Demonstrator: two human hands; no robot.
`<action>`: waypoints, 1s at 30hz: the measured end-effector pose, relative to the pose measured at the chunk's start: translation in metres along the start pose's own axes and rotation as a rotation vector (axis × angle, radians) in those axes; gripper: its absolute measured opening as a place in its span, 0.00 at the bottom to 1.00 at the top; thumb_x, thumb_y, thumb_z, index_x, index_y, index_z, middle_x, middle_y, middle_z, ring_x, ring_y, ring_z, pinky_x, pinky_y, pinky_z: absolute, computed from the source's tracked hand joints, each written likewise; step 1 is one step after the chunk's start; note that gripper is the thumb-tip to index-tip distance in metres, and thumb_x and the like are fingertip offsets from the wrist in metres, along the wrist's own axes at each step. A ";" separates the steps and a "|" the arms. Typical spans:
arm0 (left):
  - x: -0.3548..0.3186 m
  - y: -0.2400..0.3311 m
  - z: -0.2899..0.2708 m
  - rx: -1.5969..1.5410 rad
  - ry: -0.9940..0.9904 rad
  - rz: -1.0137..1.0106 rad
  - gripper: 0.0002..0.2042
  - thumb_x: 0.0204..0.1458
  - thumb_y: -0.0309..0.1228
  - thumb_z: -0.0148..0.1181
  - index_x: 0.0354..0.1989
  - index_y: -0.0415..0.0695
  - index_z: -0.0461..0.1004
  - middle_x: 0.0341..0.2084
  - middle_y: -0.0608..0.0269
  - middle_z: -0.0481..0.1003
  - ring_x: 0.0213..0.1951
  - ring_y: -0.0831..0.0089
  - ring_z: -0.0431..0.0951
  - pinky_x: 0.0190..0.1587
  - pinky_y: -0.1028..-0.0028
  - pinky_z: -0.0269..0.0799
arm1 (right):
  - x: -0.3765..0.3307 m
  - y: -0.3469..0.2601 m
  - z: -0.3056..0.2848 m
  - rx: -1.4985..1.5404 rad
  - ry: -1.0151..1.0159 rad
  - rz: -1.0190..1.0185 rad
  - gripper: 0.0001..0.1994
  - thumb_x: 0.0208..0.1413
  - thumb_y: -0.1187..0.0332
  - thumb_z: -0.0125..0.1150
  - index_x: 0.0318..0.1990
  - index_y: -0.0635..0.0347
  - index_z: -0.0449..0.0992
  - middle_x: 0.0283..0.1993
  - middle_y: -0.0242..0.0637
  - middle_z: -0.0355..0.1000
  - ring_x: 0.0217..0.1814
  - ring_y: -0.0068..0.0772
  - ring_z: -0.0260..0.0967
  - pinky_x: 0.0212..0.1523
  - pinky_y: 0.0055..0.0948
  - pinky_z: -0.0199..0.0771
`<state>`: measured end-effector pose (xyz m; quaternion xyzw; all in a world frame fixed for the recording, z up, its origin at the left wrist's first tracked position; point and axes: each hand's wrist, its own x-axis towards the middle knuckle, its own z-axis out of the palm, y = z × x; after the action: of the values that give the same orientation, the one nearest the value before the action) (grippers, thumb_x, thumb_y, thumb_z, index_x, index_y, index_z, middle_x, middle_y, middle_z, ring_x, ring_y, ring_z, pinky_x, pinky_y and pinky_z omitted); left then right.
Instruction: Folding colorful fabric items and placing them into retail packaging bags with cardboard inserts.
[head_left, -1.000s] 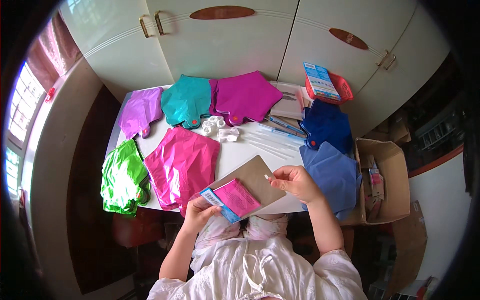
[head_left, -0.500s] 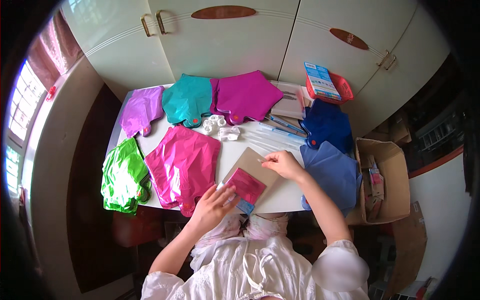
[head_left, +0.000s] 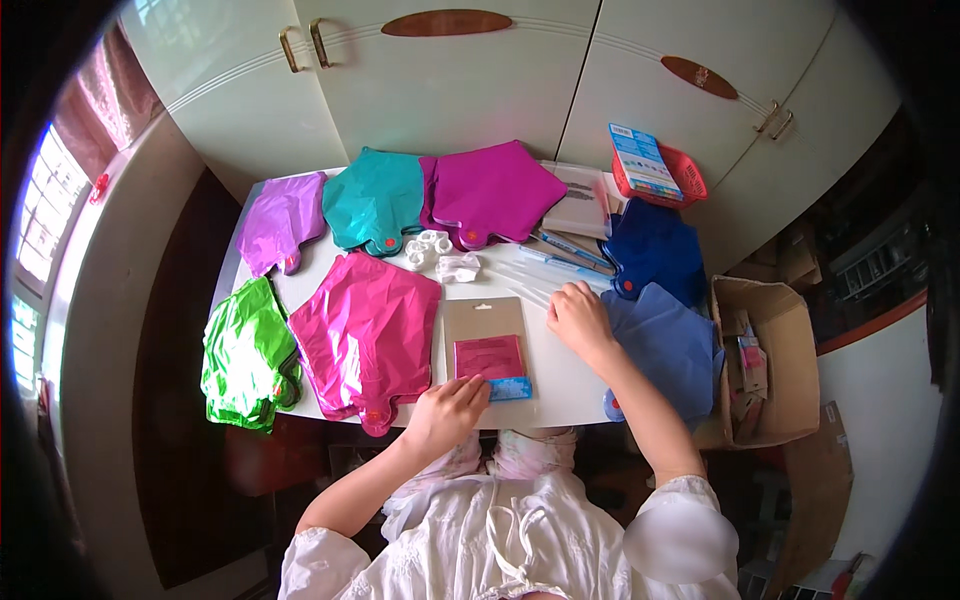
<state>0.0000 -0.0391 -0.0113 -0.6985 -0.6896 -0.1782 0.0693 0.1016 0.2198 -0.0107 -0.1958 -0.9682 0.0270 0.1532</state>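
A grey-brown backing card (head_left: 482,312) with a hang hole lies upright in front of me. On its lower part rests a folded pink foil piece (head_left: 490,358), with a blue printed strip (head_left: 511,388) below. My left hand (head_left: 450,412) lies at the card's lower left corner, fingers stretched out and touching the foil's edge. To the right of the card, my right hand (head_left: 582,322) has its fingers bent together at the near ends of clear plastic sticks (head_left: 535,282). What its fingertips hold, if anything, is hidden.
Around the table lie star-shaped foil stacks: pink (head_left: 368,330), green (head_left: 245,350), lilac (head_left: 282,218), teal (head_left: 377,200), magenta (head_left: 497,190), navy (head_left: 655,245) and blue (head_left: 660,345). White ribbon rolls (head_left: 458,267) sit mid-table. A red basket (head_left: 688,172) and cardboard box (head_left: 780,360) stand right.
The card has turned from slanted to straight and lies flat. My right hand has left its edge and moved to the clear sticks. My left hand has shifted slightly right, onto its corner.
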 end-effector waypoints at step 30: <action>0.011 -0.005 0.005 0.106 0.037 0.075 0.10 0.38 0.30 0.57 0.31 0.42 0.69 0.46 0.53 0.72 0.29 0.74 0.72 0.28 0.76 0.73 | -0.122 -0.095 -0.035 0.927 -0.396 -0.091 0.25 0.38 0.64 0.73 0.46 0.61 0.73 0.34 0.34 0.68 0.32 0.28 0.69 0.37 0.25 0.72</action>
<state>-0.0048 -0.0265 -0.0125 -0.7158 -0.6700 -0.1514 0.1257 0.1842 0.0851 -0.0017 -0.0559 -0.8726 0.4838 0.0386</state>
